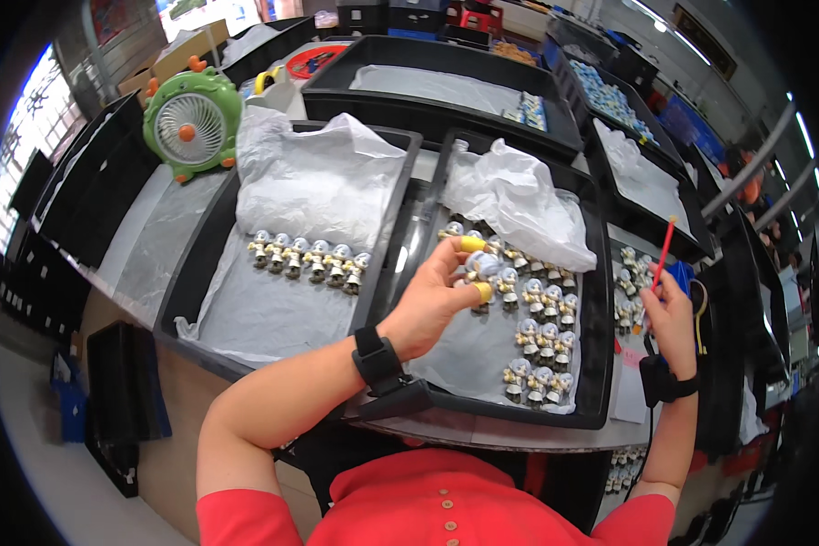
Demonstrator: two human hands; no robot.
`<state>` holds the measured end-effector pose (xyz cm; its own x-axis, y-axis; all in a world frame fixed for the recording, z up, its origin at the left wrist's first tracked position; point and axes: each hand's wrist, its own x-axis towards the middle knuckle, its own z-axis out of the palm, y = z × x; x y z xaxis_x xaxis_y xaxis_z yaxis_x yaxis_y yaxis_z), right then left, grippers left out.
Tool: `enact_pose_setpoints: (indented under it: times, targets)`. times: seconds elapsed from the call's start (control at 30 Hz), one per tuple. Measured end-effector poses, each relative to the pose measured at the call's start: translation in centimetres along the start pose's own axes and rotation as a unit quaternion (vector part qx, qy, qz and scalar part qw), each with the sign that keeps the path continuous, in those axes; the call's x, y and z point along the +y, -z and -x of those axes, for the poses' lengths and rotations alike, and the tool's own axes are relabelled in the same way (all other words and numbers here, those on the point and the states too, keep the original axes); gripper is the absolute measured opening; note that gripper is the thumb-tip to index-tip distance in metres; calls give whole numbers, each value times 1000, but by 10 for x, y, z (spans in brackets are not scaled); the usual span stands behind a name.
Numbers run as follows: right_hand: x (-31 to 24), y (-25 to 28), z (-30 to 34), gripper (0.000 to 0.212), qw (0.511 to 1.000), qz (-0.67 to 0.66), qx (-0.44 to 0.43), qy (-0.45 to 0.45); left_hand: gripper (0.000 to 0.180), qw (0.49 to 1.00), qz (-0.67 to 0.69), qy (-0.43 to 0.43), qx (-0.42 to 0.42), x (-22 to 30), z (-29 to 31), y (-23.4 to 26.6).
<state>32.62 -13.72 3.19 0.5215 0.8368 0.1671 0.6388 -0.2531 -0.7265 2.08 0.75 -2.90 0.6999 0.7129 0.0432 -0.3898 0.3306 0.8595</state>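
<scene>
Figurine (482,268), small, pale round head with a bluish-white dome and a dull gold body: you hold it in your left hand (430,305) above the right black tray (601,364). Your fingers (455,264) are pinched narrow around it, with yellow finger caps on the fingertips above and below the piece. A black band sits on that wrist.

Brush (664,253), thin red handle: your right hand (672,318) grips it upright, fingers closed around the lower end, off the right edge of that tray. A black band is on this wrist too.

Right black tray, lined with a clear plastic sheet: it carries figurines of the same kind (541,341) in loose rows and pairs, running from just beside your left fingertips down toward the near rim. A crumpled white plastic bag (519,205) lies at its far end.

Left black tray (200,264), just beside the first, also lined with plastic: one row of six matching figurines (308,257) stands across its middle, well apart from your hands, with a second crumpled white bag (309,173) behind them.

Green desk fan (191,123), round, with orange knobs, at the far left of the bench.

More black trays (446,86) stand farther back, some holding plastic sheets and small pale-blue pieces. Another batch of figurines (630,273) lies beyond your right hand.
</scene>
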Motion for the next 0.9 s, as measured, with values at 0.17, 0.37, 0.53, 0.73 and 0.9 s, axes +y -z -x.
enact_pose_setpoints:
  times: [0.17, 0.37, 0.53, 0.73, 0.9]
  targets:
    - [59, -8, 38, 30, 990, 95, -102, -11, 47, 999, -29, -9, 19, 2, 4, 1]
    - [76, -26, 65, 26, 989, 89, -120, -16, 43, 1000, -20, 11, 11, 1, 0, 2]
    - [104, -34, 41, 16, 980, 189, 8, 54, 41, 996, -85, -8, -7, 4, -5, 9]
    - [133, -43, 29, 22, 975, 216, -27, 45, 43, 991, -129, -3, -24, -2, -7, 4]
    - [127, -37, 24, 17, 981, 172, -83, 16, 38, 990, -141, 22, -21, -1, 0, 6]
